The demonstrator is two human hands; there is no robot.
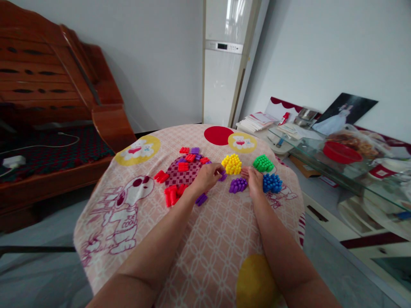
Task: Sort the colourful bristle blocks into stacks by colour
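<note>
My left hand (208, 177) is over the middle of the cloth-covered table, its fingers curled in a pinch at a small purple plastic piece (222, 176). My right hand (254, 179) rests on its edge with the fingers stretched out, holding nothing. It lies between a standing cluster of purple pieces (238, 185) and a cluster of blue pieces (272, 183). Beyond the hands stand a yellow cluster (231, 164) and a green cluster (263, 163). Left of my left hand, red pieces (172, 195) lie scattered with purple ones (201, 199).
A patterned cloth (205, 248) covers the round table. To the right, a glass shelf (369, 175) carries a red bowl (342, 152), bags and papers. A wooden bench (48, 85) stands at the left, and a tall white cabinet unit (222, 81) behind.
</note>
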